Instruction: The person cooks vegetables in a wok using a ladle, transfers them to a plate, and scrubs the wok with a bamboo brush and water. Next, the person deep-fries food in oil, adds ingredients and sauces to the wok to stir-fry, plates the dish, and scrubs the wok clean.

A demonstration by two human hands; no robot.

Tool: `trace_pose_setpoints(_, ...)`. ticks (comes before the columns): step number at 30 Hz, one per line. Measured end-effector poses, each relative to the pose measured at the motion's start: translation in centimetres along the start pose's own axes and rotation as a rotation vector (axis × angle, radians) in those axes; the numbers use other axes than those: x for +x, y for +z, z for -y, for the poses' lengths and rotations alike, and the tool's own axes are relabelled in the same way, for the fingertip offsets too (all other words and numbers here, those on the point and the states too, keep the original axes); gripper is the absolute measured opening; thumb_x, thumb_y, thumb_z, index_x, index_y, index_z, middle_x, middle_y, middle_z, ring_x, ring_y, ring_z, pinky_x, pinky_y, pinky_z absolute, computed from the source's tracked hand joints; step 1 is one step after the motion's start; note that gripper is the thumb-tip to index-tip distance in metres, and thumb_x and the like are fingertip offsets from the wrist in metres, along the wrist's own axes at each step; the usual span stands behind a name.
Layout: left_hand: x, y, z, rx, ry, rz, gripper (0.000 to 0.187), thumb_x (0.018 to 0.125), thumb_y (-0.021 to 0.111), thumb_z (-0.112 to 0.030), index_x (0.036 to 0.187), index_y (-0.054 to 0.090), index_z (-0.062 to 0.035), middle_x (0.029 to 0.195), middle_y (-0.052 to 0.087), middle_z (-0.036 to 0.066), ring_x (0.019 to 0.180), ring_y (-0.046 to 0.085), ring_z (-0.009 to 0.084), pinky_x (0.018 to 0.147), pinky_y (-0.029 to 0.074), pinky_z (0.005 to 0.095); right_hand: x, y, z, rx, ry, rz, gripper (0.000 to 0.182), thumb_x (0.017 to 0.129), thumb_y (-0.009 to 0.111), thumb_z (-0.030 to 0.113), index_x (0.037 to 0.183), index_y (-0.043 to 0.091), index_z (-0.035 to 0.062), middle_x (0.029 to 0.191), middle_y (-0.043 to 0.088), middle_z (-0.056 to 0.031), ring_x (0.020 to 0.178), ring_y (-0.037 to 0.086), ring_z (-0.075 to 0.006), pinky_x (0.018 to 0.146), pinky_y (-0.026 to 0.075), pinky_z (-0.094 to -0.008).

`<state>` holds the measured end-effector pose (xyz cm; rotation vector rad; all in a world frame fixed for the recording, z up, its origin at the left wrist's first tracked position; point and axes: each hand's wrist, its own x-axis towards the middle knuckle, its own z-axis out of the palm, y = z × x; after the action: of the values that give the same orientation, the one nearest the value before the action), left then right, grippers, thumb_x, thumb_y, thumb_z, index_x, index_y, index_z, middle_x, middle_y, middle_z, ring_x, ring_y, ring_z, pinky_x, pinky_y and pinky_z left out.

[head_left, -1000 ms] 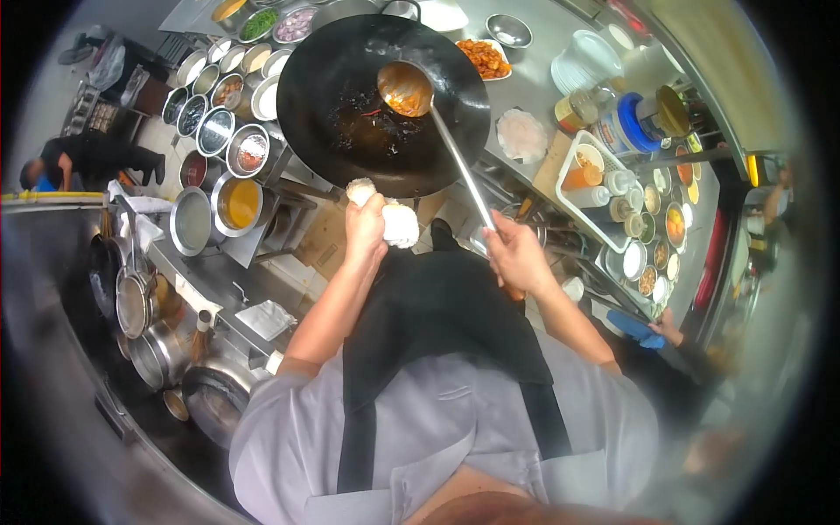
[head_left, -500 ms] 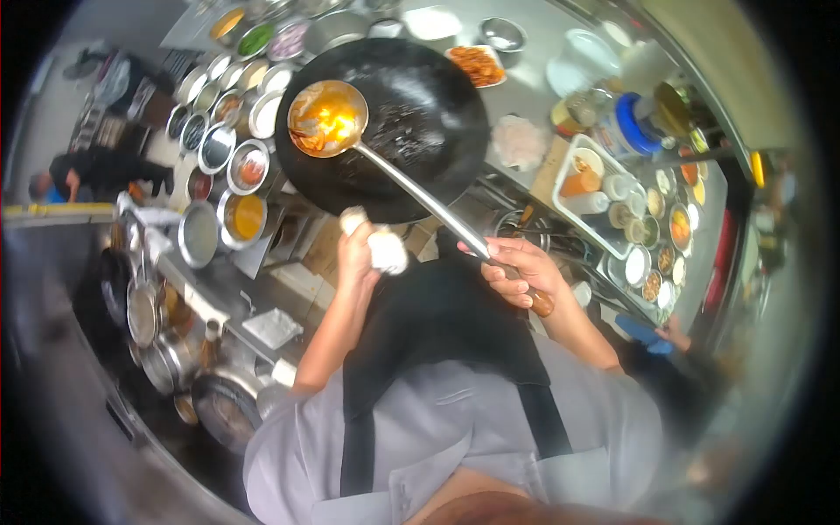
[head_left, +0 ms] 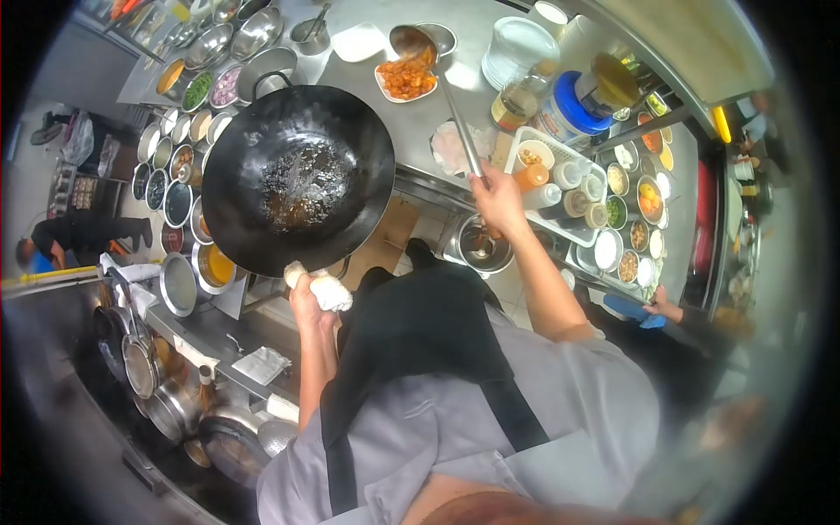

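The black wok (head_left: 219,188) is at center left, with an oily sheen and dark liquid on its bottom. My left hand (head_left: 306,308) is closed around a bunched white cloth (head_left: 331,293) at the wok's near rim; whether it also grips a wok handle is hidden. My right hand (head_left: 500,203) is wrapped round the handle of a long ladle (head_left: 462,122). Its bowl (head_left: 413,39) is tipped over a white dish (head_left: 395,96) beyond the wok. Glossy orange-red food pieces (head_left: 408,77) fill that dish, right under the ladle's bowl.
Steel ingredient bowls (head_left: 179,201) crowd the wok's left side. On the right stand a plate stack (head_left: 518,52), a blue-lidded tub (head_left: 582,105) and a basket of bottles (head_left: 573,229). Pans (head_left: 171,411) lie lower left. Another person's hand (head_left: 667,308) holds blue cloth at right.
The ladle, carrying orange sauce and food above the wok earlier, has swung right and away to the dish and tipped. My left hand, cloth and wok now appear lower and further left.
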<state>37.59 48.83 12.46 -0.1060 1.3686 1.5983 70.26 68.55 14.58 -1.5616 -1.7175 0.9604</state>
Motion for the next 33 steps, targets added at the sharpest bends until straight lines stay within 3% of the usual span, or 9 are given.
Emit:
trace_pose_setpoints(1,0.0,0.0,0.1,0.002,-0.004,-0.034,0.013,0.09,0.049,-0.013,0.096,0.054,-0.0017,0.079,0.063,0.012,0.063,0.064,0.0262,0.054,0.055,0.0395,0.2,0.5,-0.4,-0.086,0.022,-0.023,0.038,0.09,0.062,0.024,0.121,0.059,0.0022,0.058,0.053,-0.018,0.05,0.056,-0.0299,0.053,0.044,-0.0414)
trace_pose_setpoints(2,0.0,-0.2,0.3,0.005,-0.003,-0.036,0.013,0.09,0.049,-0.013,0.096,0.054,-0.0017,0.079,0.063,0.012,0.063,0.064,0.0262,0.054,0.055,0.0395,0.1,1.0,-0.9,-0.083,0.024,-0.021,0.038,0.09,0.062,0.024,0.121,0.059,0.0022,0.058,0.053,-0.018,0.05,0.056,-0.0299,0.053,0.044,-0.0414)
trace_pose_setpoints(5,0.0,-0.3,1.0,-0.055,-0.011,-0.005,0.014,0.09,0.049,-0.013,0.097,0.054,-0.0019,0.08,0.063,0.012,0.063,0.064,0.0258,0.055,0.055,0.039,-0.3,1.5,-1.6,-0.183,-0.056,-0.088,0.041,0.092,0.059,0.024,0.126,0.057,0.002,0.064,0.059,-0.0247,0.063,0.063,-0.0419,0.059,0.048,-0.0451)
trace_pose_setpoints(11,-0.7,0.0,1.3,-0.063,0.007,0.003,0.014,0.091,0.048,-0.012,0.099,0.054,-0.0018,0.081,0.063,0.012,0.064,0.065,0.0255,0.055,0.056,0.0389,0.4,1.0,-2.7,-0.234,-0.045,-0.009,0.047,0.092,0.058,0.023,0.133,0.052,0.0004,0.068,0.061,-0.0274,0.069,0.065,-0.0432,0.062,0.051,-0.0464)
trace_pose_setpoints(17,-1.3,1.1,1.0,-0.056,0.01,-0.017,0.014,0.091,0.048,-0.012,0.098,0.054,-0.0018,0.08,0.062,0.011,0.064,0.065,0.0254,0.054,0.055,0.0386,0.7,0.5,-3.3,-0.262,-0.082,-0.04,0.047,0.091,0.059,0.022,0.132,0.053,-0.0002,0.066,0.06,-0.0268,0.068,0.065,-0.0437,0.061,0.05,-0.0465)
trace_pose_setpoints(19,-1.5,2.0,0.8,-0.035,0.016,-0.053,0.013,0.092,0.048,-0.018,0.09,0.054,-0.0061,0.07,0.06,0.007,0.056,0.062,0.0213,0.049,0.052,0.0357,1.1,-0.2,-3.0,-0.246,-0.078,-0.026,0.047,0.091,0.059,0.021,0.132,0.053,0.0002,0.066,0.06,-0.0266,0.067,0.065,-0.0436,0.061,0.05,-0.0465)
trace_pose_setpoints(32,-0.7,2.1,1.1,-0.05,0.031,-0.013,0.017,0.095,0.048,-0.019,0.09,0.055,-0.0047,0.069,0.06,0.009,0.055,0.061,0.0231,0.046,0.051,0.0379,0.1,-0.6,-4.2,-0.246,-0.08,-0.003,0.046,0.091,0.06,0.022,0.133,0.053,0.0032,0.071,0.062,-0.0266,0.071,0.065,-0.044,0.064,0.051,-0.0486)
trace_pose_setpoints(33,-1.4,3.5,0.7,-0.025,0.038,-0.128,0.02,0.096,0.046,-0.021,0.09,0.054,-0.0045,0.07,0.06,0.009,0.055,0.061,0.0236,0.046,0.05,0.0387,0.4,-0.5,-4.1,-0.264,-0.064,-0.007,0.046,0.091,0.059,0.022,0.133,0.053,0.0041,0.072,0.062,-0.0268,0.071,0.065,-0.0442,0.065,0.051,-0.0487)
